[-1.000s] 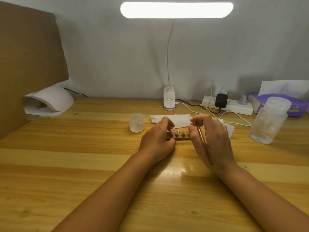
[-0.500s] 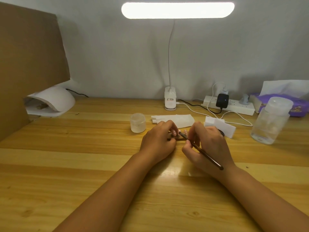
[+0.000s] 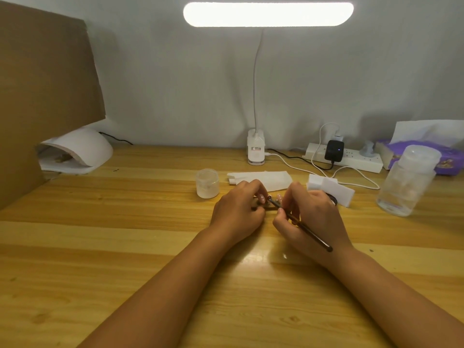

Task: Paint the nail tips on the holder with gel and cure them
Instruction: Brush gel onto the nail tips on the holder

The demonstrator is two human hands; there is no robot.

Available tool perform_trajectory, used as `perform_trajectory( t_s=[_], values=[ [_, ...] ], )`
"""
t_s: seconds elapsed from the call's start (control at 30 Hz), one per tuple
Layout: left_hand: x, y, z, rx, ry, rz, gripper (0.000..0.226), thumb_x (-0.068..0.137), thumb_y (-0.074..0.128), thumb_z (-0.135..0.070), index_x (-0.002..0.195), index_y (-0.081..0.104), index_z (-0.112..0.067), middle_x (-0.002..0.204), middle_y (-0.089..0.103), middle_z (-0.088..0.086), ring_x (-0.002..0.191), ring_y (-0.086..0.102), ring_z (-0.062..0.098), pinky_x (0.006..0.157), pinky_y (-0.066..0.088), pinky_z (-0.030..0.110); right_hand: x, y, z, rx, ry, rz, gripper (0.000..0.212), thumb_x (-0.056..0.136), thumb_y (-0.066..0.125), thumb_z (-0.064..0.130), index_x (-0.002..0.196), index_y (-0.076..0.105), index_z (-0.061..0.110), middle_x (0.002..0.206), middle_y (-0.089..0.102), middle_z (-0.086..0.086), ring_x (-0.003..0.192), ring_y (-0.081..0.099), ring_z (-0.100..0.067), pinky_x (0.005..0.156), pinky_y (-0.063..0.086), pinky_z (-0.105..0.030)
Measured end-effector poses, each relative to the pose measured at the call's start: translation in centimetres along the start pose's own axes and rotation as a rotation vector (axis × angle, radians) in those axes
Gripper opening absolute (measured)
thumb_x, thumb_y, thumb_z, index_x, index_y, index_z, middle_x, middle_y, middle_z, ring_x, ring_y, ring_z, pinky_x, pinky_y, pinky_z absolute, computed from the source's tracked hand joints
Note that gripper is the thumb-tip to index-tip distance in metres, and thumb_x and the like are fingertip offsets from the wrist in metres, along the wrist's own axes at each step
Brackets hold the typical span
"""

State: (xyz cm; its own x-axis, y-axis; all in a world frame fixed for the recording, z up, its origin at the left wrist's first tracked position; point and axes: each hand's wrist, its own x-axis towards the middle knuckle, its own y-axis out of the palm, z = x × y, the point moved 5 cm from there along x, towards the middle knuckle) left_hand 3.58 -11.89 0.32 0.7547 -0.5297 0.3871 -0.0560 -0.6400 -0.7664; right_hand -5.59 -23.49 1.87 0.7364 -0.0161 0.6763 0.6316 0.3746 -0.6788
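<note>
this looked like a small nail-art workstation. a wooden desk [image 3: 100,247] stood against a plain grey wall under a clip-on bar lamp [image 3: 268,14]. a white curing lamp [image 3: 82,149] sat at the back left, a power strip [image 3: 351,159] and tissue pack [image 3: 447,159] at the back right, and a cardboard panel [image 3: 45,84] screened the left side.

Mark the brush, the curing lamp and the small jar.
brush [image 3: 311,234]: head view, middle of the dark handle.
curing lamp [image 3: 85,146]: head view, top of the white dome.
small jar [image 3: 207,184]: head view, front wall.
</note>
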Motion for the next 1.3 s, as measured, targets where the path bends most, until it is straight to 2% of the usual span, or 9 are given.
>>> perform_trajectory(
  t_s=[0.17,0.37,0.53,0.67,0.73,0.87,0.97,1.07,1.3],
  values=[
    [-0.01,0.03,0.03,0.001,0.000,-0.007,0.020,0.086,0.060,-0.019,0.097,0.053,-0.035,0.098,0.057,-0.013,0.079,0.051,0.008,0.062,0.037,0.025,-0.03,-0.03,0.02,0.005,-0.005,0.001,0.012,0.076,0.060,0.027,0.081,0.050,0.021,0.062,0.047,0.016,0.062,0.045,-0.003,0.066,0.035,-0.020],
    [-0.01,0.03,-0.06,0.000,-0.002,-0.008,0.020,0.085,0.060,-0.020,0.098,0.054,-0.034,0.098,0.058,-0.012,0.086,0.054,0.012,0.067,0.045,0.030,-0.19,-0.51,0.06,0.049,-0.015,-0.096,0.012,0.078,0.057,0.026,0.085,0.050,0.020,0.062,0.048,0.015,0.062,0.048,-0.002,0.067,0.032,-0.014],
    [-0.08,0.01,-0.12,-0.005,-0.007,-0.009,0.019,0.085,0.060,-0.022,0.093,0.051,-0.037,0.097,0.059,-0.013,0.088,0.054,0.011,0.067,0.043,0.028,0.08,-0.74,-0.04,0.072,-0.021,-0.164,0.013,0.090,0.057,0.029,0.096,0.048,0.022,0.071,0.055,0.011,0.063,0.054,-0.010,0.062,0.046,-0.028],
    [-0.06,0.00,-0.07,-0.005,0.001,-0.019,0.015,0.086,0.062,-0.028,0.094,0.052,-0.036,0.097,0.059,-0.013,0.090,0.055,0.011,0.069,0.045,0.030,0.14,-0.33,-0.33,0.084,0.025,-0.132,0.021,0.087,0.060,0.031,0.101,0.047,0.021,0.079,0.058,0.008,0.070,0.059,-0.019,0.063,0.053,-0.044],
    [-0.05,0.02,-0.04,-0.002,0.003,-0.018,0.013,0.088,0.063,-0.030,0.096,0.053,-0.035,0.098,0.059,-0.013,0.091,0.055,0.011,0.071,0.047,0.031,0.06,-0.26,-0.40,0.090,0.038,-0.122,0.020,0.084,0.060,0.030,0.097,0.046,0.022,0.076,0.058,0.007,0.070,0.058,-0.017,0.060,0.052,-0.042],
    [-0.03,-0.06,-0.12,0.006,0.013,-0.026,0.011,0.090,0.063,-0.033,0.096,0.053,-0.034,0.098,0.060,-0.012,0.089,0.055,0.010,0.068,0.045,0.029,0.06,-0.56,-0.23,0.094,0.031,-0.143,0.014,0.083,0.059,0.028,0.086,0.048,0.019,0.066,0.052,0.009,0.062,0.052,-0.009,0.058,0.041,-0.022],
    [-0.09,-0.12,-0.22,-0.001,0.015,-0.023,0.013,0.090,0.063,-0.033,0.094,0.051,-0.036,0.098,0.060,-0.013,0.090,0.054,0.009,0.067,0.041,0.026,0.02,-0.62,-0.10,0.074,0.031,-0.131,0.011,0.082,0.058,0.026,0.084,0.050,0.018,0.064,0.051,0.009,0.061,0.050,-0.007,0.060,0.035,-0.016],
    [-0.08,-0.13,-0.27,-0.001,0.016,-0.022,0.014,0.090,0.064,-0.033,0.093,0.051,-0.037,0.099,0.060,-0.012,0.090,0.055,0.009,0.067,0.041,0.026,-0.02,-0.60,-0.08,0.067,0.033,-0.118,0.012,0.080,0.060,0.025,0.083,0.052,0.017,0.064,0.049,0.013,0.062,0.048,-0.006,0.062,0.034,-0.017],
    [-0.11,-0.09,-0.15,0.001,0.018,-0.024,0.012,0.090,0.064,-0.034,0.095,0.054,-0.036,0.097,0.059,-0.013,0.089,0.054,0.009,0.066,0.041,0.027,0.05,-0.44,0.09,0.045,0.024,-0.092,0.013,0.078,0.062,0.025,0.083,0.052,0.018,0.064,0.051,0.011,0.063,0.050,-0.012,0.065,0.044,-0.028]
  ],
)
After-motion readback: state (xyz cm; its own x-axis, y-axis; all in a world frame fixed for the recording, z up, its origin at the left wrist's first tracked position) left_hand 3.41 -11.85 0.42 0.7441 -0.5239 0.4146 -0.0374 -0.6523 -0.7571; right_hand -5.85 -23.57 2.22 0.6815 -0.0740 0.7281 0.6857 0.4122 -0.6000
